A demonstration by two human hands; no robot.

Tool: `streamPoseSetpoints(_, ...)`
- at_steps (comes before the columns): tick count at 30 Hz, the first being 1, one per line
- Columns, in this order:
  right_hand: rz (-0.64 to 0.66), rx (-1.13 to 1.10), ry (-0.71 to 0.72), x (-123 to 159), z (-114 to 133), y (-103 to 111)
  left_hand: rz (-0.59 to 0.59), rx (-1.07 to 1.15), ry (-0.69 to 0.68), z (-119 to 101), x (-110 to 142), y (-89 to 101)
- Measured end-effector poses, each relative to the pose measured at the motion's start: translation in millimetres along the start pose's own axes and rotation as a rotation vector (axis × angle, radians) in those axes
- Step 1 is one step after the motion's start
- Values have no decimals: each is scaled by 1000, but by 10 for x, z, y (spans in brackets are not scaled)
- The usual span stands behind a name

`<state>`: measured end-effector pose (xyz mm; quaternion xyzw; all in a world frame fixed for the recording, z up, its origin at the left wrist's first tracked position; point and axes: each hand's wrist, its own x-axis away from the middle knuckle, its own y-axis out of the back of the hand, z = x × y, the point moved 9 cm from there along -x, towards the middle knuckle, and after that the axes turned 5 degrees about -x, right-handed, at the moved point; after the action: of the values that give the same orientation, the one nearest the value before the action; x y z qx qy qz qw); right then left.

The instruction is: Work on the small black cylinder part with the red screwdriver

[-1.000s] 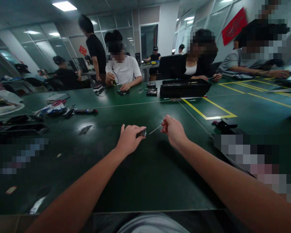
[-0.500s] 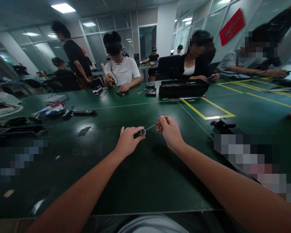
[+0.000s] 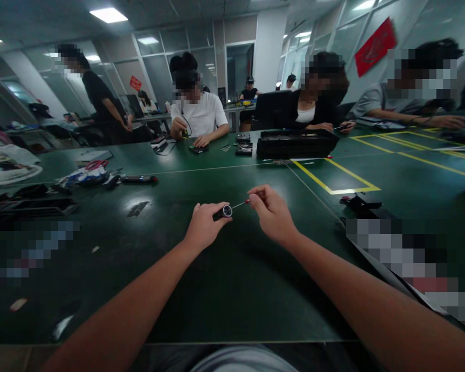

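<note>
My left hand (image 3: 206, 227) is wrapped round a small black cylinder (image 3: 222, 212), shaped like a flashlight, whose round silver-rimmed end faces right. In my right hand (image 3: 273, 214), the fingers pinch the red end of a thin screwdriver (image 3: 239, 205). Its metal shaft points left to the rim of the cylinder. Whether the tip touches the inside or only the edge I cannot make out. Both hands are just above the green table (image 3: 232, 289).
A long black housing (image 3: 296, 144) stands across the table, near two co-workers. Left lie a dark pen-shaped tool (image 3: 139, 179), a tangle of cables and parts (image 3: 87, 175) and black trays (image 3: 31, 209). On the right are a black part (image 3: 362, 201) and yellow tape lines (image 3: 354, 190).
My right hand has turned slightly and shifted a little right, showing more of the screwdriver's red end. My left hand keeps its hold. A standing person in the background has moved left.
</note>
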<state>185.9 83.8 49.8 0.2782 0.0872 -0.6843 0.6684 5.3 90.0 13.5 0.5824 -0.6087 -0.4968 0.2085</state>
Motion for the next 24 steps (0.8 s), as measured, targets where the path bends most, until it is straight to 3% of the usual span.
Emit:
streamPoseSetpoints(8, 6, 140, 24, 65, 93, -39, 7, -3, -8, -16, -1, -12)
streamPoseSetpoints(15, 52, 109, -17, 39, 45, -56, -19, -21, 14, 7, -7, 55)
streamPoseSetpoints(24, -50, 45, -46, 50, -38, 2, -5, -3, -7, -35, 6, 34)
